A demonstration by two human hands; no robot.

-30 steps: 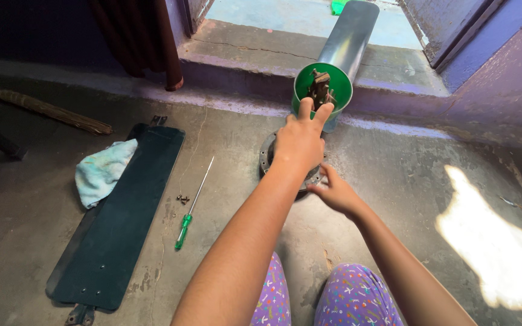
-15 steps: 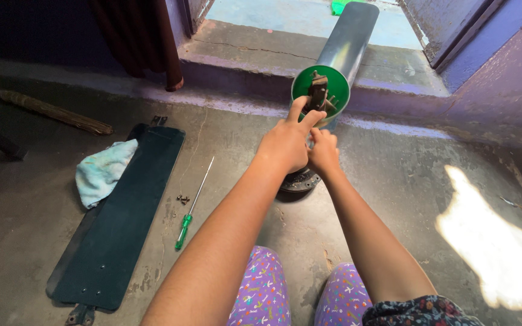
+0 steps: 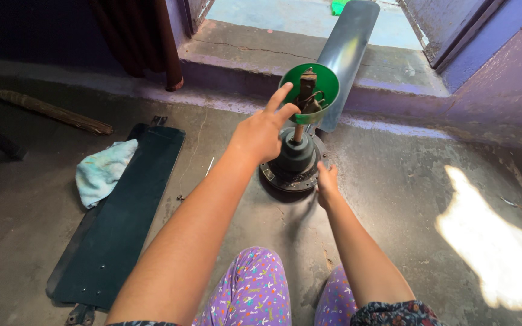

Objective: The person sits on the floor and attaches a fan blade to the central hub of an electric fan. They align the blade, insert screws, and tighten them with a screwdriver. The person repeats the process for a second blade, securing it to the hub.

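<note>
**A:** Head view, looking down past my knees. What have you got hold of?

**B:** My left hand (image 3: 260, 134) is up at the green cup (image 3: 309, 92) on top of the fan's rod. Thumb and forefinger are pinching the near rim of the cup, the other fingers lifted and spread. The cup is tilted toward me, so its inside shows, with the brown end of the rod and some wires in it.

**A:** And the other hand?

**B:** My right hand (image 3: 327, 183) is low, fingers pressed against the right edge of the fan motor (image 3: 293, 162). Whether it is gripping or just resting there, I cannot tell; the fingertips are tucked against the housing.

**A:** Where does the motor sit?

**B:** On the grey concrete floor (image 3: 394, 199), just in front of the step (image 3: 243, 54), between my two hands. One silver blade (image 3: 345, 48) runs away from it up over the step.

**A:** Anything else about?

**B:** Off to my left a dark fan blade (image 3: 122, 223) lies flat, with a pale blue cloth (image 3: 101, 172) on its far edge. A screwdriver shaft (image 3: 210, 165) peeks out beside my left forearm.
</note>
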